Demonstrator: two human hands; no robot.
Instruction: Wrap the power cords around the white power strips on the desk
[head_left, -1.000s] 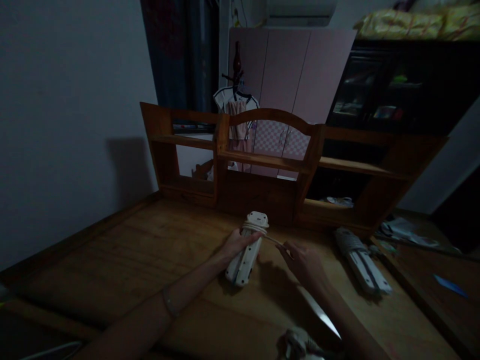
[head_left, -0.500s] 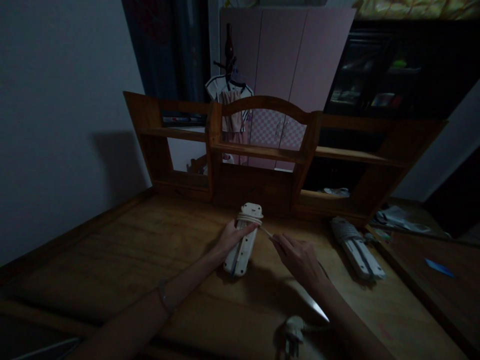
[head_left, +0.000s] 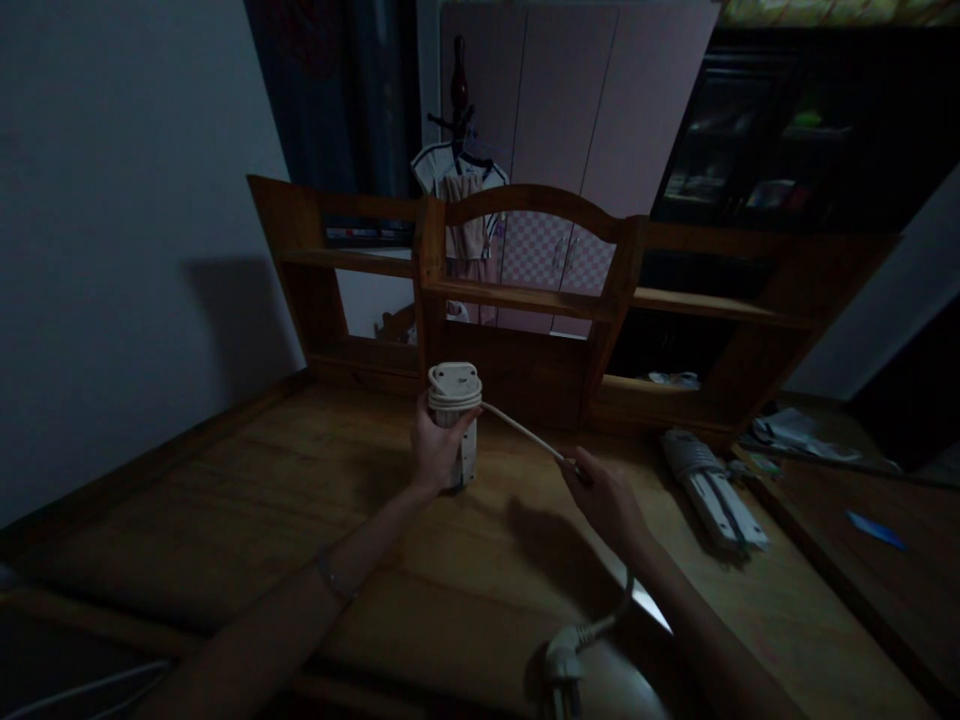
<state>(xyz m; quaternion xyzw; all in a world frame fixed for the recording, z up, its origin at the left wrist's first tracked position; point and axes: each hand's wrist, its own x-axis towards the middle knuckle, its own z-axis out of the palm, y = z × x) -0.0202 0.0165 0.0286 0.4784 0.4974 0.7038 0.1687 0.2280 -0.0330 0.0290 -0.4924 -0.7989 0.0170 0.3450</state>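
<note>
Currently, head view: apparently winding thin white cord [head_left: 521, 428] around long white plastic power strip [head_left: 469, 452], held in front of brown wooden shelf unit [head_left: 517, 297], left of its middle. Next, probably needs bringing cord round strip again under tension. Gripping strip with left hand [head_left: 435, 447], thumb near wound cord; pinching cord with right hand [head_left: 606, 502], fingers closed, farther from shelf unit, with both arms extended toward it.
</note>
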